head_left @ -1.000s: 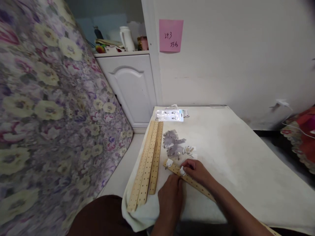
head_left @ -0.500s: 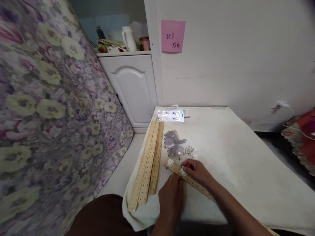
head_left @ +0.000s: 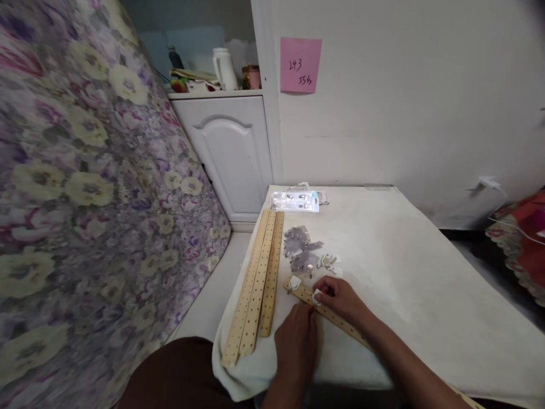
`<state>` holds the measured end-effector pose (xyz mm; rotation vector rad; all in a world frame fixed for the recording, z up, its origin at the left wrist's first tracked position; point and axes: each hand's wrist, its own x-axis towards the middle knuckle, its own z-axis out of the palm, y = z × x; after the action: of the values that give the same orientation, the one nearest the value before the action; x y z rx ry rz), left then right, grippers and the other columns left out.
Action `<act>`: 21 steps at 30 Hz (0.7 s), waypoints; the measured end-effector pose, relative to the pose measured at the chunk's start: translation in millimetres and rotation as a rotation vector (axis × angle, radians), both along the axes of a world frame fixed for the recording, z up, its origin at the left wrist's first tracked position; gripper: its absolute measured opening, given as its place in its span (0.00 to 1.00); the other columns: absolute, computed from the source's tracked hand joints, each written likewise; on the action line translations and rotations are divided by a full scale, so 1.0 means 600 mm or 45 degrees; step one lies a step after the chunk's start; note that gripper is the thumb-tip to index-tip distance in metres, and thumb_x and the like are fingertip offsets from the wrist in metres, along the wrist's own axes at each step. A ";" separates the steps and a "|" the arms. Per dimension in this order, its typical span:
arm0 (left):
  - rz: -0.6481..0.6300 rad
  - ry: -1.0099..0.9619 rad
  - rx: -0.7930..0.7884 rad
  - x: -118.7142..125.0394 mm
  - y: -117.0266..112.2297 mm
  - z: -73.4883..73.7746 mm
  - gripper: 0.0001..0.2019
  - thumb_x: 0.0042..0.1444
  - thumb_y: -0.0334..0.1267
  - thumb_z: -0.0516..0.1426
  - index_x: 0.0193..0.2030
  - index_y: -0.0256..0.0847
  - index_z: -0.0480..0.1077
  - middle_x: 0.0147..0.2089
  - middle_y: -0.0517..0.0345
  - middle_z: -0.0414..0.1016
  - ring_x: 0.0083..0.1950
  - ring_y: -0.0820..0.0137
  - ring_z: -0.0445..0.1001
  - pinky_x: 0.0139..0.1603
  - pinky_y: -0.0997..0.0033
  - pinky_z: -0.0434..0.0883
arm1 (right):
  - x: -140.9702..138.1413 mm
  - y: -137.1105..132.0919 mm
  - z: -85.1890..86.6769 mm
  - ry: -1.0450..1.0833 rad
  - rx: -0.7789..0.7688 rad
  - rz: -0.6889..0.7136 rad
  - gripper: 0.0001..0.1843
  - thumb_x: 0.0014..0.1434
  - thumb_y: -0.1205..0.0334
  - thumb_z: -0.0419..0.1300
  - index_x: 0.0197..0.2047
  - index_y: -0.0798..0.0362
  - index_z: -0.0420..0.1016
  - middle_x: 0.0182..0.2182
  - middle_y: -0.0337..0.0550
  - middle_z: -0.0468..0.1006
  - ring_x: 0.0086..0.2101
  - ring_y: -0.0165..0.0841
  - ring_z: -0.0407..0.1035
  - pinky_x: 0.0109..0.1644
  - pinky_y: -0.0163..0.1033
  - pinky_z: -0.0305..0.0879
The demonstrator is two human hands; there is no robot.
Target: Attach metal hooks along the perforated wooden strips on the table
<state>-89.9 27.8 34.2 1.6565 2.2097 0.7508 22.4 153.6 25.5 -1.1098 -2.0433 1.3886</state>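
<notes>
A wooden strip with rows of holes (head_left: 336, 320) lies slanted across the near part of the table. My right hand (head_left: 340, 298) pinches a small white card with a curved metal piece (head_left: 316, 296) against the strip. My left hand (head_left: 296, 338) is closed at the strip's near edge, just below that card; what its fingertips grip is hidden. Another white card with a curved piece (head_left: 294, 283) sits near the strip's far left end. Beyond it lie small shiny pieces on clear grey backings (head_left: 300, 244) and several loose white cards with metal pieces (head_left: 328, 262).
Several long perforated wooden strips (head_left: 255, 284) lie along the table's left side. Clear packs of metal pieces (head_left: 294, 200) rest at the back edge. A floral curtain (head_left: 106, 199) hangs at the left, and a white cabinet (head_left: 225, 153) stands behind.
Both hands stay at the same card and strip; the right fingers have shifted very slightly. The view has moved a little.
</notes>
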 end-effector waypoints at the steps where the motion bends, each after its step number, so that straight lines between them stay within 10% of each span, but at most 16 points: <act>1: -0.003 0.002 -0.001 0.000 0.000 0.000 0.11 0.63 0.36 0.45 0.45 0.46 0.68 0.42 0.59 0.74 0.43 0.68 0.73 0.39 0.71 0.65 | 0.000 0.001 -0.001 -0.002 -0.004 -0.004 0.07 0.48 0.63 0.59 0.32 0.53 0.75 0.22 0.36 0.73 0.26 0.30 0.65 0.29 0.33 0.59; 21: 0.000 0.000 0.012 0.001 -0.004 -0.005 0.11 0.63 0.37 0.44 0.43 0.45 0.67 0.40 0.58 0.73 0.42 0.67 0.72 0.40 0.69 0.65 | 0.000 -0.001 -0.005 0.016 0.029 0.008 0.09 0.50 0.61 0.59 0.36 0.55 0.74 0.24 0.36 0.71 0.26 0.29 0.64 0.31 0.33 0.58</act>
<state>-89.4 25.4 31.1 1.6612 2.2097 0.7627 22.6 153.3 22.4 -1.0830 -2.0508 1.3685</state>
